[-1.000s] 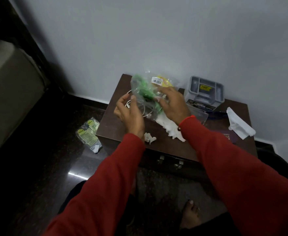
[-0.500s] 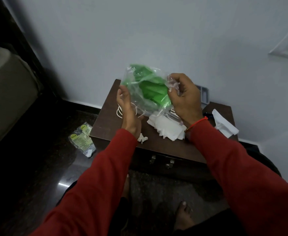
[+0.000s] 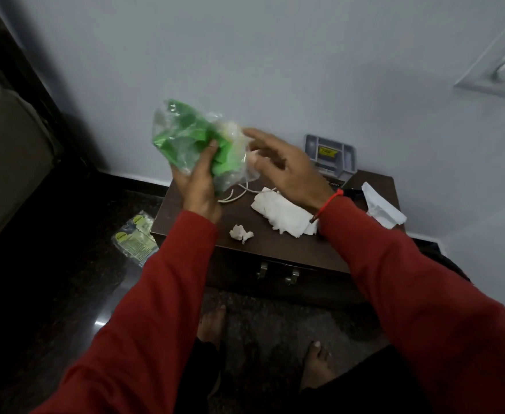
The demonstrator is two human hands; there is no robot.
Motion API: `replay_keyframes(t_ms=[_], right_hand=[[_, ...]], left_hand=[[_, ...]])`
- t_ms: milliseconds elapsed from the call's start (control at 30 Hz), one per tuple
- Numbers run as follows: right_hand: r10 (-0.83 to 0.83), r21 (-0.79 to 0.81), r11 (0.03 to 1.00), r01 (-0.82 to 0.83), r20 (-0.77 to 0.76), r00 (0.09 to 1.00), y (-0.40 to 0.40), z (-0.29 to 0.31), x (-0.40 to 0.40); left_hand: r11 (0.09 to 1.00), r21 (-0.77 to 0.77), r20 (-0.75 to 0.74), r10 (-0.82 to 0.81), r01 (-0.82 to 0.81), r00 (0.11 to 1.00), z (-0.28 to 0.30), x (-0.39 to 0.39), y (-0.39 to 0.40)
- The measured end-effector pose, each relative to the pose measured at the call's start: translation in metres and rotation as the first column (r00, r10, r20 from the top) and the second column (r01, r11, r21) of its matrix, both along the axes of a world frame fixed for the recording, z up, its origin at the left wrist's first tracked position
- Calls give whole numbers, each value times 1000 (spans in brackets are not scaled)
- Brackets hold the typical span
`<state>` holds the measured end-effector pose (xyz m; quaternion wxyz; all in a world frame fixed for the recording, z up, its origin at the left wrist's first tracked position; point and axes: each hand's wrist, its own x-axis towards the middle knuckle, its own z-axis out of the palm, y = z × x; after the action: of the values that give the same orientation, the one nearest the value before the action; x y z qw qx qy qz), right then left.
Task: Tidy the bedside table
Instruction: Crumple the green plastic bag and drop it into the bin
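Observation:
My left hand (image 3: 198, 183) grips a crumpled clear plastic bag with green contents (image 3: 185, 138), held up above the left end of the dark wooden bedside table (image 3: 275, 246). Just right of the bag, my right hand (image 3: 287, 168) hovers with its fingers spread and holds nothing. On the tabletop lie a white crumpled tissue sheet (image 3: 281, 215), a small white paper ball (image 3: 240, 233) and a white cord (image 3: 236, 195), partly hidden behind my left hand.
A grey compartment tray (image 3: 330, 155) stands against the wall at the table's back. A white packet (image 3: 382, 209) lies on the right end. A plastic packet with yellow-green labels (image 3: 136, 239) lies on the dark floor to the left. My bare feet (image 3: 212, 324) are below the table's drawer handles (image 3: 276, 274).
My right hand has let go of the plastic bag and opened. My left hand has taken the bag and lifted it up and to the left.

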<state>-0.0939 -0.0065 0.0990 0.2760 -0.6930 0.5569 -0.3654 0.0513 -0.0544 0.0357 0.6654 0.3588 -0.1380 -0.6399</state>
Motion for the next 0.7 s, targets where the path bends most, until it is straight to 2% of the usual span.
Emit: replay_keyframes(t_ms=[33, 67, 133, 200, 267, 333, 367, 433, 533, 567, 633, 700], right_hand=[[-117, -45, 992, 120, 73, 990, -1, -9, -5], [-241, -68, 967, 245, 68, 968, -2, -21, -11], [-378, -58, 926, 373, -174, 910, 1, -56, -24], [-309, 31, 935, 354, -419, 854, 13, -94, -28], [-215, 144, 923, 356, -576, 789, 27, -120, -24], [-167, 134, 928, 347, -683, 711, 34, -138, -20], [-165, 115, 934, 337, -700, 695, 34, -143, -20], [-230, 41, 941, 337, -652, 722, 33, -147, -22], [-416, -159, 908, 387, -445, 793, 29, -144, -24], [-431, -186, 902, 389, -369, 823, 27, -140, -19], [-340, -128, 940, 316, -298, 892, 24, -137, -1], [-190, -24, 980, 195, -385, 903, 25, -139, 20]], left_hand=[[999, 16, 1, 35, -35, 999, -5, 7, -7], [998, 29, 11, 61, -61, 998, -8, 14, -11], [994, 53, 49, 93, -95, 994, -13, 22, -14], [994, 66, 73, 86, -91, 994, -15, 27, -15], [995, 78, 87, 57, -64, 995, -12, 30, -16], [996, 76, 104, 40, -48, 994, -9, 30, -14], [996, 83, 112, 32, -41, 993, -8, 31, -14], [994, 107, 124, 19, -33, 992, -7, 32, -13], [993, 119, 136, 6, -22, 991, -6, 32, -14], [992, 123, 146, 1, -20, 989, -7, 32, -14], [994, 112, 145, 0, -17, 989, -9, 29, -13], [996, 90, 133, 7, -20, 991, -12, 26, -13]])
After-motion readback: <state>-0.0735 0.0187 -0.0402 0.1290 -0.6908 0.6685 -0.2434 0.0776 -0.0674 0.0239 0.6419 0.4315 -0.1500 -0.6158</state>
